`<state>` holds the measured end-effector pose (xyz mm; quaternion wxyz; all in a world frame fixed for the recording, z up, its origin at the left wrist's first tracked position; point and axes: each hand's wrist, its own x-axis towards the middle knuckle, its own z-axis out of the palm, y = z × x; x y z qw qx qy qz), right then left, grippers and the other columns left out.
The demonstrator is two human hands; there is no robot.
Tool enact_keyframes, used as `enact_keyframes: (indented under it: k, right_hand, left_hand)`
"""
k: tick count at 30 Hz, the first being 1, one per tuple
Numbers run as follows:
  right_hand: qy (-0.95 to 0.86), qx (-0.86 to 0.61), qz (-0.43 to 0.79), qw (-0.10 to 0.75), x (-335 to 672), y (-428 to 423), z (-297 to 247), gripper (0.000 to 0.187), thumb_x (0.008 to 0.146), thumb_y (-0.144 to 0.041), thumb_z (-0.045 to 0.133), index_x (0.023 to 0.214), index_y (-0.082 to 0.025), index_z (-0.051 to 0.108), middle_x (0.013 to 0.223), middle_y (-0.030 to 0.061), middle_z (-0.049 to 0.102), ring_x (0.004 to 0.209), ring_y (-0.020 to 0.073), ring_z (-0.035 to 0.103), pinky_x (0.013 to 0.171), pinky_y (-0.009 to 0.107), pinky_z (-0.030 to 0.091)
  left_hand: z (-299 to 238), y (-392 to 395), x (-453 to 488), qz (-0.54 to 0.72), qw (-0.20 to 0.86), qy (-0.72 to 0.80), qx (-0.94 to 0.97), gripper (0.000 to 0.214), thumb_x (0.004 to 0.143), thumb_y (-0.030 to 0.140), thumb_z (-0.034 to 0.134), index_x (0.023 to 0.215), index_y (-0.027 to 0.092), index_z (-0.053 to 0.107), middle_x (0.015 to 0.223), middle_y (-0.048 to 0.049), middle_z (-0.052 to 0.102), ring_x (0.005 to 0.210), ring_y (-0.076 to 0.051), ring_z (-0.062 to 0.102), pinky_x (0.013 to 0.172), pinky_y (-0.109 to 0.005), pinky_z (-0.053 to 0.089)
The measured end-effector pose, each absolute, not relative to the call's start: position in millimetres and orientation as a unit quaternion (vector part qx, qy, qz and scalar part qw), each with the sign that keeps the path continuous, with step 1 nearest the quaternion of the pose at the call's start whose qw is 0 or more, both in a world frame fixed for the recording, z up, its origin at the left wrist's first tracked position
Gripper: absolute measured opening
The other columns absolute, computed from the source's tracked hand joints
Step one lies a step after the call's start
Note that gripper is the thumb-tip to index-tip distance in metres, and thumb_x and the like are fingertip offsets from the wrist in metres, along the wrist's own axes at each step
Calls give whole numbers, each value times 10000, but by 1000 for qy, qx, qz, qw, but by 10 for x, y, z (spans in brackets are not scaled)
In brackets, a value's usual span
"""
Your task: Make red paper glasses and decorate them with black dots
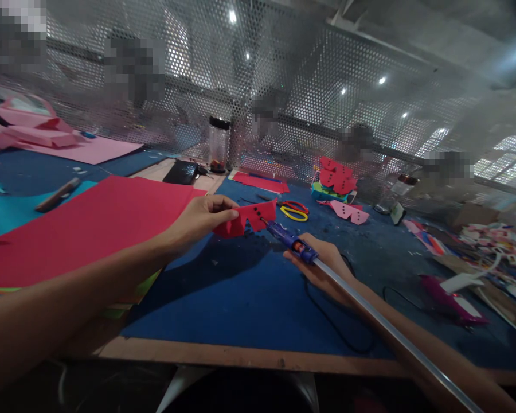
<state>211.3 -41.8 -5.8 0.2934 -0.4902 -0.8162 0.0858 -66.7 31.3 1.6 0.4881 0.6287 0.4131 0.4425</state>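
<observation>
Left forearm (73,304); grip (204,218) pinching red paper (236,222), right (324,258) wrapping glue gun (281,234); blue tabletop (223,298), mesh (301,63).

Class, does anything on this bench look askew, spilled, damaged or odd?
Nothing looks plainly damaged. Oddest is the jumbled heap of pieces at the right: loose and overlapping, unlike the flat red sheet at the left.

A blue-topped worktable (223,310) edged in bare wood carries a stack of coloured sheets (107,223), red uppermost, at left; red-and-yellow-handled scissors (296,211), a pink cutout (348,211) and a dark-lidded jar (219,140) farther back; a purple glue gun (453,301) at right.
</observation>
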Motion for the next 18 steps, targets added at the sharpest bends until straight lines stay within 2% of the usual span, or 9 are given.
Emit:
enact_keyframes:
  k: [18]
  right_hand:
    - [-817,-500,72,279,2113,-413,-88,230,878,-439,592,952,-222,568,752,-3,625,613,129,554,588,221,397]
  left_hand:
    - [-6,340,-671,449,486,416,624,198,772,329,716,881,166,687,756,-30,701,632,-135,614,580,-244,456]
